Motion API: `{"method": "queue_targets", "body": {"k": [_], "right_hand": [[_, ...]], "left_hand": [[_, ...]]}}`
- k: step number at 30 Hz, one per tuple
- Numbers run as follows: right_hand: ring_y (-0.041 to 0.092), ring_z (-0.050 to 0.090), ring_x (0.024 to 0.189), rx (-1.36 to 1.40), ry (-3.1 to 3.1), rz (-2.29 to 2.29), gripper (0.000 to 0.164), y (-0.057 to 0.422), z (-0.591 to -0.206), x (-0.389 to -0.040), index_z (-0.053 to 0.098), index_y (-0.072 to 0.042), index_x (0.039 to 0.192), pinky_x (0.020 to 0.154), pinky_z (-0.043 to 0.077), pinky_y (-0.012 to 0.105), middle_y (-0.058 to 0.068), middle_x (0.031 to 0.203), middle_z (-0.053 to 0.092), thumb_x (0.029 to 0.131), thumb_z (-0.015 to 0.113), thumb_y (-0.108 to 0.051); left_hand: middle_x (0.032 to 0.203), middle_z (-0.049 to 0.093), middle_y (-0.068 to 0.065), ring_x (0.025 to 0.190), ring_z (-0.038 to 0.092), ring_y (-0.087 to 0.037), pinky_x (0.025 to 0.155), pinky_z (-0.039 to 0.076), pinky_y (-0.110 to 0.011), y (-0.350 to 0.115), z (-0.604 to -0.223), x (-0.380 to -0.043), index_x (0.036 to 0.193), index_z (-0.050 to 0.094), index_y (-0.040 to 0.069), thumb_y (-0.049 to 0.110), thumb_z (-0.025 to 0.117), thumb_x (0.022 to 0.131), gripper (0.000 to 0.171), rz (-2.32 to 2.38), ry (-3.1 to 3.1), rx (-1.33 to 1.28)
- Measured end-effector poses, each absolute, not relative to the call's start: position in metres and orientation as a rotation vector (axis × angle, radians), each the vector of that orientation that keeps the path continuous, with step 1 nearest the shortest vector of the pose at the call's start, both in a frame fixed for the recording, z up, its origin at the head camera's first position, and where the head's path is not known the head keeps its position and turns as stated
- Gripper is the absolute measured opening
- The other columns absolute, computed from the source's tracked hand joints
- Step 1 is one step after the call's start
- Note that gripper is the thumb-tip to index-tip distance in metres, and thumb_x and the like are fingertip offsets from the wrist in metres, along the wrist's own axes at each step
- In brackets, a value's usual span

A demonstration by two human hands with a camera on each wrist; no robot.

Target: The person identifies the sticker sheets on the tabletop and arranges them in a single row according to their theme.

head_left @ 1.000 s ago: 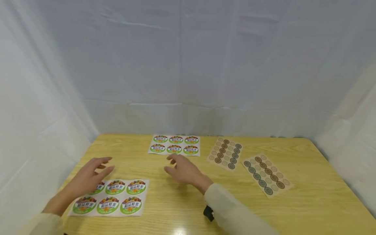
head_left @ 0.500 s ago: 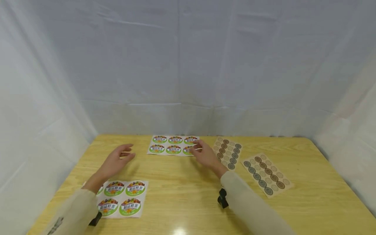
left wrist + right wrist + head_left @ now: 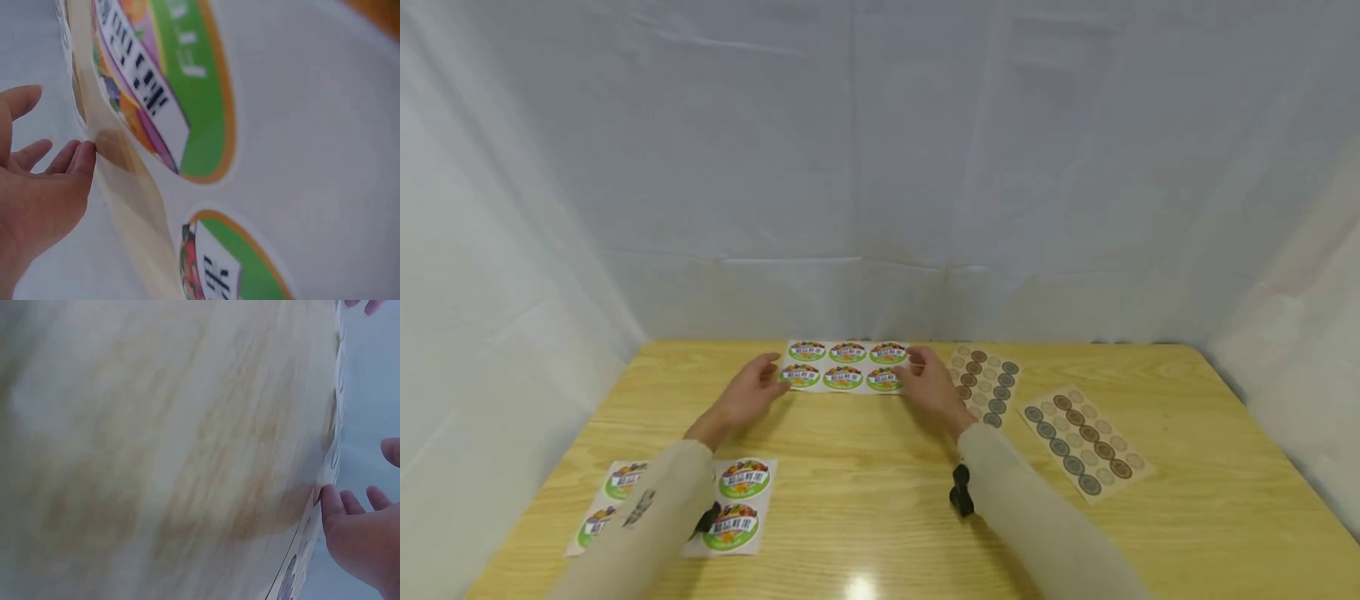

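Observation:
A white sheet of fruit stickers (image 3: 847, 367), round labels in two rows, lies at the table's back edge. My left hand (image 3: 747, 395) is at its left edge, thumb near the lower left corner and fingers spread apart. At the right edge is my right hand (image 3: 931, 388), its thumb overlapping the last sticker. In the right wrist view, a fingertip of the right hand (image 3: 365, 537) meets the sheet's edge (image 3: 334, 450). The left wrist view shows the left hand (image 3: 44, 194) with loosely bent fingers beside a sheet edge. A second fruit-sticker sheet (image 3: 769, 510) lies front left, partly under the left sleeve.
Two beige sheets of small round stickers lie on the right: one (image 3: 1005, 392) beside my right hand, the other (image 3: 1088, 443) tilted farther right. The yellow wooden table (image 3: 850, 483) meets grey-white cloth walls (image 3: 880, 167) at the back and sides.
Both hands have moved forward and to the right over the table, reaching the left and right edges of the back fruit-sticker sheet. The left sleeve now covers more of the front sheet's middle.

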State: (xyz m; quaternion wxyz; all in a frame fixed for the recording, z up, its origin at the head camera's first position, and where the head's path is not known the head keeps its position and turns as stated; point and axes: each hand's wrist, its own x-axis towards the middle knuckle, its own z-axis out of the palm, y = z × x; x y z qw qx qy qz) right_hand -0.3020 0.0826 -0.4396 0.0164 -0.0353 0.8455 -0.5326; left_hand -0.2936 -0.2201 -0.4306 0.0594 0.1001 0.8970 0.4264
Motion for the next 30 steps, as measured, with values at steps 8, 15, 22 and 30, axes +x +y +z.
{"method": "queue_targets", "body": {"k": [8,15,22,30], "right_hand": [[0.034,0.041,0.129,-0.056,2.648,-1.594,0.056,0.076,-0.438,-0.313,0.039,0.002,0.140,0.105,0.034,0.044,0.022,0.138,0.045,0.095,0.060,-0.023],[0.036,0.045,0.124,-0.036,2.700,-1.476,0.067,0.075,-0.438,-0.325,0.035,0.007,0.142,0.103,0.036,0.044,0.025,0.136,0.045,0.090,0.068,-0.021],[0.038,0.040,0.127,-0.066,2.724,-1.357,0.069,0.077,-0.432,-0.334,0.038,0.010,0.138,0.106,0.032,0.044,0.026,0.138,0.043,0.088,0.071,-0.022],[0.037,0.032,0.131,-0.059,2.704,-1.258,0.074,0.078,-0.432,-0.342,0.036,0.006,0.143,0.109,0.026,0.044,0.026,0.142,0.032,0.087,0.071,-0.028]], "left_hand": [[0.134,0.038,-0.037,0.124,0.038,-0.047,0.103,0.031,-0.055,-0.216,-0.437,-0.317,0.141,0.024,-0.016,0.016,0.055,0.097,0.062,1.208,2.805,0.289],[0.128,0.044,-0.036,0.119,0.043,-0.046,0.099,0.036,-0.054,-0.214,-0.435,-0.329,0.137,0.030,-0.019,0.017,0.059,0.095,0.063,1.109,2.901,0.310],[0.131,0.043,-0.035,0.123,0.040,-0.047,0.103,0.031,-0.053,-0.211,-0.435,-0.338,0.136,0.033,-0.018,0.018,0.064,0.092,0.065,1.114,2.933,0.293],[0.117,0.048,-0.032,0.113,0.044,-0.044,0.099,0.035,-0.050,-0.206,-0.431,-0.345,0.115,0.052,-0.015,0.026,0.068,0.089,0.051,0.976,2.988,0.273]]}}
